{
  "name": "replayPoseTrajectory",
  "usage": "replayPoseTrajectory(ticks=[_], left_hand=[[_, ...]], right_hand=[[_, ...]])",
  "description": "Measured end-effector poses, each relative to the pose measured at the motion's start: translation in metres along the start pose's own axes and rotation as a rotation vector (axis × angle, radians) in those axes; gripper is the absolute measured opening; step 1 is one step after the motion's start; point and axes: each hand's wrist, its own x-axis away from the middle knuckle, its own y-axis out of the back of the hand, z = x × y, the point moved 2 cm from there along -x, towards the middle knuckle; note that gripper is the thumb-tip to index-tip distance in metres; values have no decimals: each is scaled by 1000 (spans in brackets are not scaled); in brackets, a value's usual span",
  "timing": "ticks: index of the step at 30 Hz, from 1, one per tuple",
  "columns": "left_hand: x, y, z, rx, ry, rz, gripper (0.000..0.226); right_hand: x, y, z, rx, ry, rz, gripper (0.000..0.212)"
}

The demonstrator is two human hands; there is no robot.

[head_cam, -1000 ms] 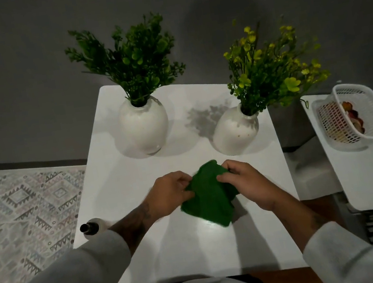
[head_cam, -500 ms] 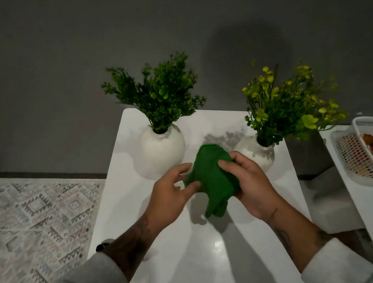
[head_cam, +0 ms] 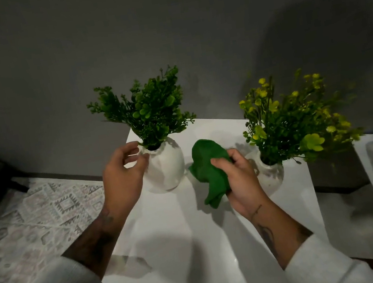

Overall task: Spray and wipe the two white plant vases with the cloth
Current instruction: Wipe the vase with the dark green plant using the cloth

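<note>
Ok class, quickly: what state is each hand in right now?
Left hand: open, fingers loosely curved beside the dark-green plant's vase, holding nothing.
Right hand: closed, gripping the green cloth.

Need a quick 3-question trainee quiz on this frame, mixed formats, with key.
1. Which hand holds the green cloth? A left, B right, C both.
2. True or false: the cloth is spread out flat.
3. Fill in: the yellow-flowered plant stands in the vase on the person's ____ side.
Key: 1 B, the right hand. 2 False, it is bunched. 3 Right.
</note>
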Motion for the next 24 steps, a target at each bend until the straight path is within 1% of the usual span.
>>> replayPoseTrajectory(ticks=[2, 4, 5, 7, 8, 10, 13, 15, 17, 19, 20, 22, 24], left_hand=[[-3, -4, -4, -53, 11, -1, 27], [-2, -5, -9, -134, -2, -33, 14], [1, -6, -12, -172, -25, -53, 6], [10, -9, -15, -208, -98, -46, 7], [16, -14, -15, -213, -128, 2, 9], [29, -27, -10, -211, -146, 155, 12], [43, -49, -3, -156, -71, 359, 25], [48, -62, -2, 1, 63, 420, 26], [51, -74, 0, 194, 312, 442, 25], [55, -86, 2, 352, 554, 507, 37], [57, -91, 2, 444, 638, 549, 43], [58, -100, -2, 667, 742, 610, 56], [56, -105, -8, 890, 773, 656, 68]], right_hand=[[-5, 0, 0, 29, 19, -36, 16], [-8, 0, 1, 52, 40, -63, 13], [-10, 1, 3, 71, 52, -61, 12], [-11, 2, 7, 96, 74, -43, 12], [-11, 4, 9, 90, 82, -41, 13], [-12, 7, 10, 43, 79, -40, 12], [-11, 8, 11, -27, 40, -18, 9], [-8, 7, 11, -12, 37, -12, 9], [-6, 6, 10, 2, 41, -6, 10], [-2, 4, 10, 13, 40, 23, 10], [1, 3, 8, 21, 40, 44, 10], [7, 1, 5, 36, 36, 96, 11], [11, -1, 2, 42, 26, 123, 12]])
